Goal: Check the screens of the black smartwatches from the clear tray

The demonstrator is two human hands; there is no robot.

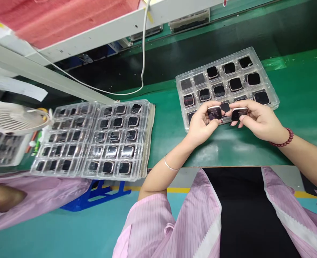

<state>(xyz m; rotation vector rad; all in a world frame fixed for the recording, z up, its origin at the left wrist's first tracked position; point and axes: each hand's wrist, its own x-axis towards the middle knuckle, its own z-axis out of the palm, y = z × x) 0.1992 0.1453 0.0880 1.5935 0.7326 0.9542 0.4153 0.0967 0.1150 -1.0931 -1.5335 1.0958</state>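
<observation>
My left hand (203,123) grips a smartwatch body (214,113) by its edges, its dark screen facing up with faint text on it. In my right hand (260,120) is a second smartwatch body (235,114), pinched with the thumb on its screen. The two watches are held side by side, a small gap apart, over the near edge of a clear plastic tray (273,94). Square watch bodies with black screens fill most of the tray's pockets; two pockets at its far left show no watch. My hands hide part of the near row.
Stacks of clear trays (145,143) with more watches stand on the green bench (166,143) to the left. A white fan (13,116) is beyond them. A white cable (144,46) hangs from the shelf frame (94,34). At the far left is a co-worker's arm (5,197).
</observation>
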